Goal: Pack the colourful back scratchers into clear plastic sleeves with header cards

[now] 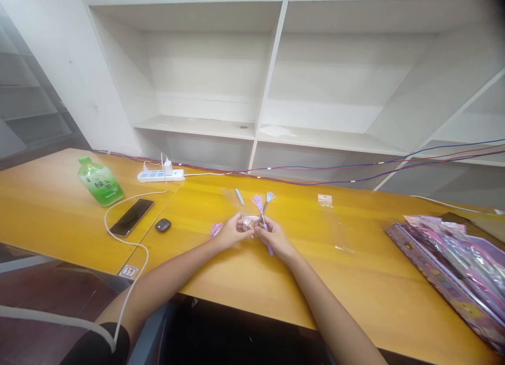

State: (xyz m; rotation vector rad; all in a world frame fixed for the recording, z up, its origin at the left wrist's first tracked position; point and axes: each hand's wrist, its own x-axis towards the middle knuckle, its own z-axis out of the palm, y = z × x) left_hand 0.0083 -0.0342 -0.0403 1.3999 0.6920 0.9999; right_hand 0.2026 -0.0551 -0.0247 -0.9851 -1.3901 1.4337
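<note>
Above the middle of the yellow table (244, 281), my left hand (230, 232) is closed on one side of a small clear plastic wrapper (250, 223). My right hand (277, 239) is closed too, holding a purple hand-shaped stick (258, 203) upright, with its fingertips at the wrapper's other side. Just behind the purple stick shows a blue hand-shaped stick (269, 196); whether it is held I cannot tell. A short light blue stick (239, 196) lies beyond my hands. Beside my left wrist is a small pink printed packet (216, 229).
A flat clear bag (335, 225) lies right of centre. At the far right sits a purple box (434, 278) of wrapped items. On the left are a green bottle (101, 183), phone (132, 218), black case (163, 225), power strip (158, 176) and white cable (147, 260).
</note>
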